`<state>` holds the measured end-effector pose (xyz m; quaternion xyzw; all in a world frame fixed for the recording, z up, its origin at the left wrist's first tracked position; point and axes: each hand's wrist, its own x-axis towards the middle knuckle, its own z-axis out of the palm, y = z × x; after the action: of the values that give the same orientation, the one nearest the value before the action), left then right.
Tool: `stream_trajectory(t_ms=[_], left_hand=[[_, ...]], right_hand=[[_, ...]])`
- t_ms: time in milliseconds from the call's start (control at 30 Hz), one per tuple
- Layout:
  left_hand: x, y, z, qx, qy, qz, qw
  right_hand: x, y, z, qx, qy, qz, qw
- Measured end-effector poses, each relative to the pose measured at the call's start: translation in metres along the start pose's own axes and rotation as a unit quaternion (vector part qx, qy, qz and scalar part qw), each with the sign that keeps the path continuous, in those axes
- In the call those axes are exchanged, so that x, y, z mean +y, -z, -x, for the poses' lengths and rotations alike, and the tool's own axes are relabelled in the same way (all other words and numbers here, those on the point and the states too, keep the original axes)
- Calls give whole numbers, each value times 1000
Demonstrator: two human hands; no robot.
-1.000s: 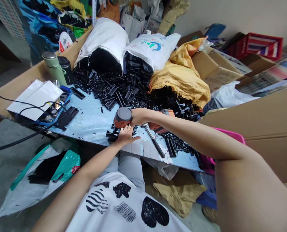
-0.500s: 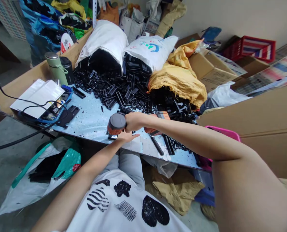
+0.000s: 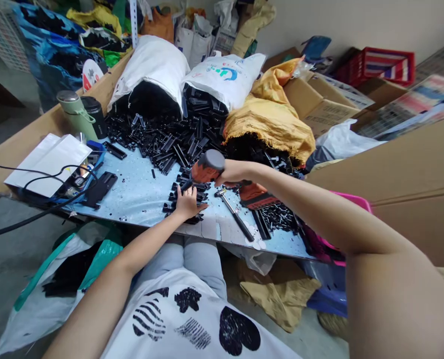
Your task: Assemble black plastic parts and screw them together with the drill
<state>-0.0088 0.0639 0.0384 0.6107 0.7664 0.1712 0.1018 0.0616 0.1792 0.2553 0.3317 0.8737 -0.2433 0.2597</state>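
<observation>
My right hand (image 3: 233, 172) is wrapped round the grip of an orange and grey cordless drill (image 3: 204, 168), held over the table. The drill's front end points down and left, close to the fingers of my left hand. Under it lies a row of black plastic parts (image 3: 173, 207), side by side near the table's front edge. My left hand (image 3: 187, 204) rests on these parts with fingers stretched out and the thumb apart. A small hammer (image 3: 237, 217) with a black handle lies to the right, below the drill's battery.
Loose black parts (image 3: 162, 142) are heaped behind, spilling from two white sacks (image 3: 158, 60) and a yellow sack (image 3: 268, 119). At the left stand a blue tray (image 3: 72, 197), a green flask (image 3: 77, 117) and a dark cup (image 3: 94, 117). Black cables (image 3: 23, 227) cross the left edge.
The drill in my right hand has moved up and to the right, exposing the row of black parts and the hammer. My left hand has shifted slightly left and up on the parts.
</observation>
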Motion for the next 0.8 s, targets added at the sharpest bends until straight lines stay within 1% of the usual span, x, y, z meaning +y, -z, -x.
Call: stream_trajectory(t_ms=[67, 133, 200, 267, 333, 433, 533, 600, 800], left_hand=[[-6, 7, -24, -9, -10, -33, 999], [-13, 12, -50, -34, -18, -54, 998], [-20, 13, -71, -63, -27, -61, 996], [-26, 11, -82, -84, -35, -62, 994], [-30, 6, -85, -83, -36, -64, 994], [-32, -1, -81, -55, -38, -68, 995], [-31, -4, -79, -45, -42, -64, 996], [-30, -4, -79, -44, -44, -58, 996], [-30, -3, -81, -49, -36, -53, 997]], right_hand=[[23, 17, -9, 32, -48, 1, 998], [41, 30, -20, 51, -94, 7, 994], [56, 38, -31, 50, -133, 16, 990], [68, 43, -42, 35, -160, 27, 986], [78, 44, -53, 21, -167, 24, 985], [88, 40, -66, -1, -149, 13, 989], [93, 35, -74, 10, -125, 22, 992], [94, 34, -75, 26, -117, 20, 993], [96, 49, -68, 17, -118, 34, 992]])
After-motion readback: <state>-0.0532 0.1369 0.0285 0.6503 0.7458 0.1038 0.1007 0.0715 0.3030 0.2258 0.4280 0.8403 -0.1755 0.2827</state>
